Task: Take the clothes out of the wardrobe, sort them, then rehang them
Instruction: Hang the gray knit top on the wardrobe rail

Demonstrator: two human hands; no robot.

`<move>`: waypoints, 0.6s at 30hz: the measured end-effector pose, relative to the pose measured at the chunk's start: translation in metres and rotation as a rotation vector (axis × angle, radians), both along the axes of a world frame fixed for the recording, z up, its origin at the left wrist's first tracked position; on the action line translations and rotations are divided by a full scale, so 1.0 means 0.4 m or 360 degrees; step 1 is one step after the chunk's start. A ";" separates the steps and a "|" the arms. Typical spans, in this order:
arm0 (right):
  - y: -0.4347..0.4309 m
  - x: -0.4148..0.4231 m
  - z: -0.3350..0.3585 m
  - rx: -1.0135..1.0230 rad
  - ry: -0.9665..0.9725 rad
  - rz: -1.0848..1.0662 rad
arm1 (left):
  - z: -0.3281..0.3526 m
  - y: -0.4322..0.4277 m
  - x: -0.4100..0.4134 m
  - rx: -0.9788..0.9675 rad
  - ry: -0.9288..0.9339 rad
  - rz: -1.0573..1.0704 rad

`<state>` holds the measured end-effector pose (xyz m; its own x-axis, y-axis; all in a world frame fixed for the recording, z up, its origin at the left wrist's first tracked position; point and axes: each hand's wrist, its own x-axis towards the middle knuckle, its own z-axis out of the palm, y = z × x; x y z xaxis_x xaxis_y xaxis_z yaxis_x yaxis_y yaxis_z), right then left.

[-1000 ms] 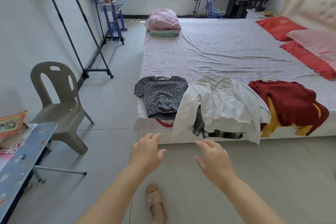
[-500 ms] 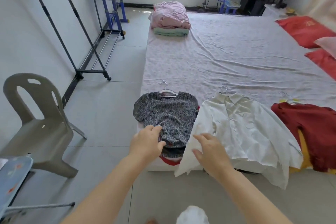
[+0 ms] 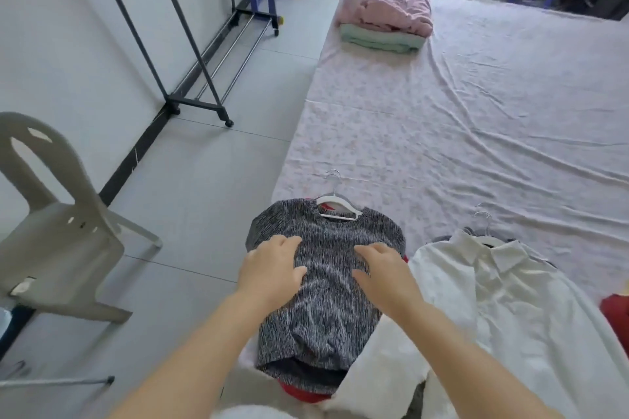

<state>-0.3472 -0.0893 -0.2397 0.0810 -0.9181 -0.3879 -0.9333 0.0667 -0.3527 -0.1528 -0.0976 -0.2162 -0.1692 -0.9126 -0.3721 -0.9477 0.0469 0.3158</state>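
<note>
1. Both hands moved forward: left hand (image 3: 272, 274) and right hand (image 3: 386, 277) rest open on the grey top (image 3: 326, 323).
2. It lies at the bed's (image 3: 442, 119) near left corner, beside the white shirt (image 3: 503, 309).
3. Clothes are out; rehanging on the rack (image 3: 204, 54) seems left.

Only one view: a wide-angle head cam, aimed forward and steeply down, close over the near end of the bed (image 3: 442, 133). The left hand (image 3: 272, 274) and right hand (image 3: 386, 277) land lower centre, and the floor (image 3: 204, 180) fills the left.

I see a black-and-white flecked knit top (image 3: 326, 269) over red cloth (image 3: 299, 393), a plain white collared shirt (image 3: 503, 309), and a pale pink floral bed sheet (image 3: 442, 133).
</note>
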 end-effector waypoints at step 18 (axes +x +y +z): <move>-0.599 -0.017 -0.611 0.0130 0.0094 -0.0120 | -0.486 -0.414 -0.030 0.0134 -0.0002 0.0011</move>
<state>-0.3541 -0.3290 -0.4841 -0.0122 -0.8859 -0.4637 -0.9436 0.1636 -0.2877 -0.1647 -0.2631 -0.4107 -0.1623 -0.8794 -0.4476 -0.9483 0.0136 0.3171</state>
